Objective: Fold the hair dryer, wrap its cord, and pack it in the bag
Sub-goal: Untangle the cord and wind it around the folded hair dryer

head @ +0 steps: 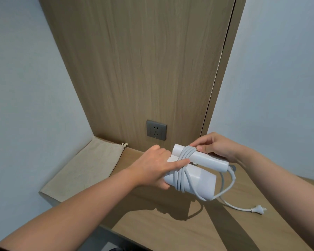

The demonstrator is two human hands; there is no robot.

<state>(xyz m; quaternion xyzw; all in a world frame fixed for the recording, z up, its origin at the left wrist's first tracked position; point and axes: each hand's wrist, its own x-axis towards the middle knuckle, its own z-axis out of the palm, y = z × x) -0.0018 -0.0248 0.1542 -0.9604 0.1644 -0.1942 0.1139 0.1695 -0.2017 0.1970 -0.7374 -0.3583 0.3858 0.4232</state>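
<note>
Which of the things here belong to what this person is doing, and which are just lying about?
Part of the job: hair dryer, cord, plug, cloth drawstring bag, left hand and right hand, both holding the dryer.
Just there: wall socket, wooden shelf.

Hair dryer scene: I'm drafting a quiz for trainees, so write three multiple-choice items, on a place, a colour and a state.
1. The bag lies: A left of the dryer B right of it C under it
2. The cord is: A black B whitish C red
3. The plug is: A tucked under coils B loose on the desk C inside the bag

1 A, flat on the desk's left end; 2 B, pale coils round the dryer; 3 B, it rests on the wood.
</note>
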